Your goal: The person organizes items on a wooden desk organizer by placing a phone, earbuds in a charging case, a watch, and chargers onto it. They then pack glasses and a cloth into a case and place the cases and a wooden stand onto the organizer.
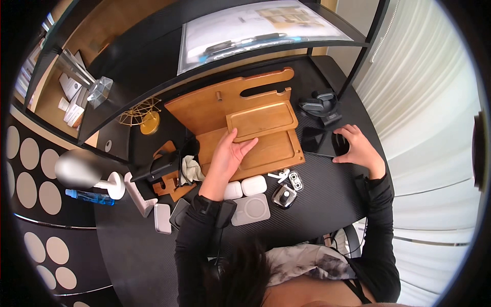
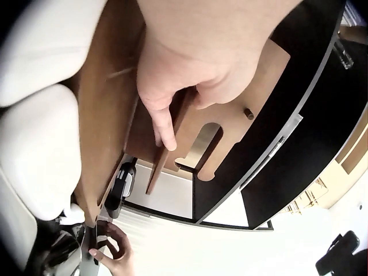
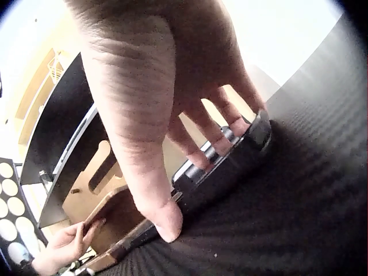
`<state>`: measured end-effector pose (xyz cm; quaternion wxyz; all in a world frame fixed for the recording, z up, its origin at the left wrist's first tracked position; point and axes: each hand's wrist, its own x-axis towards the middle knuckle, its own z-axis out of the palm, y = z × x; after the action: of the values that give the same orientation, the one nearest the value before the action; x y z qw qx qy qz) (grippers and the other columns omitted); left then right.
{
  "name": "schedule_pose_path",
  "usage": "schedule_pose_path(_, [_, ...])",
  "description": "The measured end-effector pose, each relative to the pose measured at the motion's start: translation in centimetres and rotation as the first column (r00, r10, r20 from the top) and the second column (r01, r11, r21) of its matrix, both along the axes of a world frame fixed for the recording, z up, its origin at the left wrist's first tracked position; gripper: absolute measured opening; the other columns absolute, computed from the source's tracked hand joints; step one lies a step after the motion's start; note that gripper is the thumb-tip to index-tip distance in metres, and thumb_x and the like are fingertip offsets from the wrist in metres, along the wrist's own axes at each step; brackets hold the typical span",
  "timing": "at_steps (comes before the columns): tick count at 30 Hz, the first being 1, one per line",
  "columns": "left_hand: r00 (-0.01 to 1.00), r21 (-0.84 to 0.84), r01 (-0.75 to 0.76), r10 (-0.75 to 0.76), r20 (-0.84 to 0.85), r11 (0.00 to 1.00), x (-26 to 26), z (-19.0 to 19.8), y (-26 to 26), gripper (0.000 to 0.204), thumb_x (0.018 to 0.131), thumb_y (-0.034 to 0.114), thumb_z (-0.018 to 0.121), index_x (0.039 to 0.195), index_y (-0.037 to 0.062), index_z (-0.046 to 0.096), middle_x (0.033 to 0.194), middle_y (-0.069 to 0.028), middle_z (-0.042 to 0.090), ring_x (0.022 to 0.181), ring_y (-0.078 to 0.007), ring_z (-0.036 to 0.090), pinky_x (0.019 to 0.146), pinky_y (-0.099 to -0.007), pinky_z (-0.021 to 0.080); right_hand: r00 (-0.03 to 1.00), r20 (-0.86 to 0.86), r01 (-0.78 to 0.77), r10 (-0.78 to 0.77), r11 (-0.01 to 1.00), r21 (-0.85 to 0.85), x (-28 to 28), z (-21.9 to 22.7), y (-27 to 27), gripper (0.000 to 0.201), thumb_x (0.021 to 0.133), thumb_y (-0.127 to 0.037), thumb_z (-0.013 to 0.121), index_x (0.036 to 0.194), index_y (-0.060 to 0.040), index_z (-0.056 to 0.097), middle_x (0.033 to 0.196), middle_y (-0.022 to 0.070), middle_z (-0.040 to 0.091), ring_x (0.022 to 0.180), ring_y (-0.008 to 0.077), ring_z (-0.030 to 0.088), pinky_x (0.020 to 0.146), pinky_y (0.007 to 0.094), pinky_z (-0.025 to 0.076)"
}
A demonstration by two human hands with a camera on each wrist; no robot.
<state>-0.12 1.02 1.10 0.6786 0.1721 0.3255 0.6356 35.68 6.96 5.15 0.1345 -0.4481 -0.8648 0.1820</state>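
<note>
A wooden desk stand (image 1: 204,105) has an upright back panel with a long slot and a base (image 1: 273,153). Over the base is a smaller wooden tray (image 1: 263,120), its left edge held between thumb and fingers of the left hand (image 1: 220,161). In the left wrist view the left hand (image 2: 195,75) straddles the tray's edge (image 2: 167,146). The right hand (image 1: 360,148), right of the stand, grips a flat black object (image 1: 319,142). In the right wrist view several fingertips of the right hand (image 3: 155,126) lie on its far side, the thumb on the near side.
White cases (image 1: 254,185), earbuds (image 1: 280,176), a black round-cornered case (image 1: 284,196) and a grey square pad (image 1: 250,209) lie in front of the stand. Black headphones (image 1: 319,105) sit behind the right hand. Left are a smaller wooden piece (image 1: 179,192) and cloth (image 1: 191,169); a shelf (image 1: 153,66) overhangs.
</note>
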Motion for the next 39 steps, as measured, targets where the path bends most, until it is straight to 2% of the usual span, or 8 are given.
schedule_pose_path(9, [0.989,0.098,0.039,-0.025,-0.146,0.994,0.7,-0.7,-0.6,0.040,0.091,-0.005,0.054,0.129,-0.0028,0.042,0.127,-0.0116,0.052,0.117,-0.0230,0.054,0.106,-0.0389,0.045,0.962,-0.242,-0.129,0.123,0.992,-0.011,0.3,4.4,0.5,0.059,0.050,-0.015,0.083,0.104,-0.0015,0.063,0.104,0.0108,0.058,0.100,0.0287,0.059,0.091,0.0353,0.046])
schedule_pose_path(13, [0.962,0.099,0.051,-0.022,-0.274,0.994,0.7,-0.6,-0.7,0.044,0.092,-0.002,0.054,0.134,-0.0014,0.039,0.128,-0.0114,0.051,0.120,-0.0223,0.052,0.106,-0.0371,0.044,0.829,-0.371,-0.380,0.418,0.908,0.174,-4.9,4.8,2.0,0.061,0.052,-0.018,0.084,0.107,-0.0033,0.063,0.107,0.0111,0.058,0.106,0.0266,0.058,0.094,0.0341,0.045])
schedule_pose_path(17, [0.938,0.038,-0.033,0.044,-0.344,0.999,0.6,1.1,-2.7,0.050,0.091,0.000,0.059,0.135,0.0001,0.037,0.123,-0.0098,0.052,0.117,-0.0217,0.053,0.102,-0.0370,0.046,0.887,-0.241,-0.285,0.393,0.878,0.385,-11.0,3.1,3.4,0.057,0.057,-0.026,0.082,0.106,-0.0052,0.063,0.111,0.0095,0.058,0.108,0.0287,0.055,0.104,0.0414,0.037])
schedule_pose_path(20, [0.819,0.064,-0.160,0.169,-0.549,0.985,0.0,2.0,-6.1,0.044,0.091,-0.003,0.054,0.132,-0.0007,0.041,0.125,-0.0119,0.052,0.118,-0.0219,0.053,0.102,-0.0372,0.044,0.882,-0.242,-0.280,0.405,0.862,0.424,-12.8,1.3,4.9,0.056,0.057,-0.030,0.081,0.105,-0.0063,0.065,0.111,0.0075,0.059,0.107,0.0279,0.054,0.103,0.0430,0.035])
schedule_pose_path(22, [0.585,0.212,-0.021,0.184,-0.790,0.977,-1.5,0.9,-8.4,0.040,0.086,0.000,0.061,0.125,0.0015,0.051,0.119,-0.0068,0.055,0.114,-0.0200,0.054,0.094,-0.0322,0.045,0.877,-0.261,-0.279,0.402,0.872,0.403,-13.3,0.9,5.0,0.056,0.058,-0.030,0.081,0.106,-0.0068,0.065,0.111,0.0071,0.059,0.108,0.0274,0.053,0.102,0.0425,0.036])
schedule_pose_path(25, [0.411,0.227,0.213,0.123,-0.903,0.950,-2.4,0.9,-11.2,0.029,0.082,-0.002,0.062,0.110,0.0040,0.062,0.112,-0.0068,0.058,0.111,-0.0199,0.055,0.091,-0.0316,0.045,0.878,-0.278,-0.273,0.390,0.885,0.377,-13.2,0.1,4.8,0.056,0.058,-0.031,0.081,0.106,-0.0081,0.066,0.112,0.0066,0.059,0.109,0.0267,0.052,0.100,0.0413,0.036])
schedule_pose_path(31, [0.214,0.261,0.416,0.185,-0.959,0.871,-2.2,1.1,-11.6,0.029,0.075,-0.002,0.066,0.102,0.0068,0.065,0.108,-0.0081,0.060,0.108,-0.0266,0.056,0.094,-0.0354,0.043,0.864,-0.280,-0.282,0.418,0.863,0.418,-13.6,-0.4,4.7,0.051,0.061,-0.030,0.082,0.106,-0.0113,0.067,0.115,0.0063,0.058,0.110,0.0271,0.049,0.099,0.0402,0.036])
schedule_pose_path(39, [0.022,0.267,0.350,0.277,-0.961,0.898,-2.7,0.6,-12.0,0.032,0.070,0.007,0.073,0.102,0.0092,0.067,0.105,-0.0054,0.060,0.103,-0.0265,0.053,0.089,-0.0362,0.041,0.826,-0.393,-0.235,0.404,0.881,0.411,-13.3,0.3,2.3,0.033,0.071,-0.027,0.079,0.094,-0.0077,0.066,0.112,0.0067,0.055,0.106,0.0265,0.051,0.094,0.0381,0.039])
